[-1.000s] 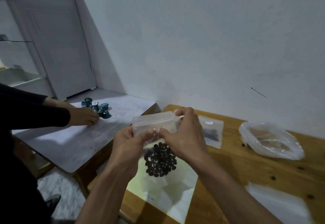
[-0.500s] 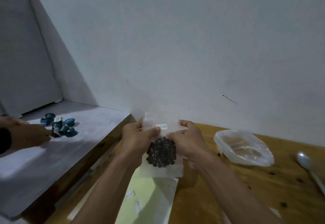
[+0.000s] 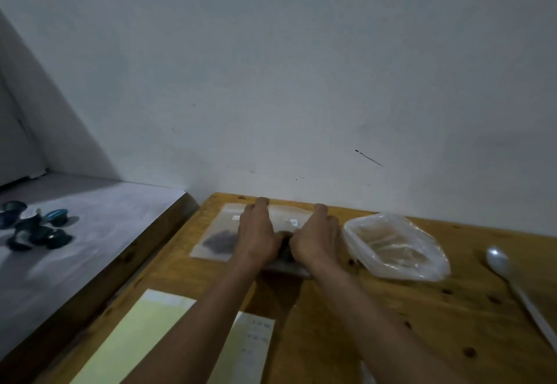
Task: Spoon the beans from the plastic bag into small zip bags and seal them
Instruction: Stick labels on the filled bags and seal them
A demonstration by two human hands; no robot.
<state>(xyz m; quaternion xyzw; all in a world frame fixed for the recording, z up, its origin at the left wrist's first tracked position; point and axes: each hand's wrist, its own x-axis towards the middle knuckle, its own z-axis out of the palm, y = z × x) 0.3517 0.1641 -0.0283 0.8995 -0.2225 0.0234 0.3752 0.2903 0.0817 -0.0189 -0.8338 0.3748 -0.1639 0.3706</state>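
Both my hands lie flat, fingers straight, on a small zip bag [image 3: 286, 218] of dark beans at the far edge of the wooden table [image 3: 376, 308]. My left hand [image 3: 257, 230] presses its left part, my right hand [image 3: 316, 234] its right part; dark beans show between my thumbs. Partly under it, to the left, lies another zip bag [image 3: 218, 240] with dark beans. The clear plastic bag [image 3: 394, 246] sits just right of my right hand. A white spoon [image 3: 509, 275] lies on the table at the far right.
A stack of pale yellow-green empty zip bags [image 3: 144, 335] lies near the table's front edge. On a lower grey surface [image 3: 99, 233] to the left are several blue capsules [image 3: 36, 230]. A white wall stands right behind the table.
The filled zip bag was held up in the air between both hands; now it lies on the table near the wall and both hands press flat on it. The other person's hand is out of view.
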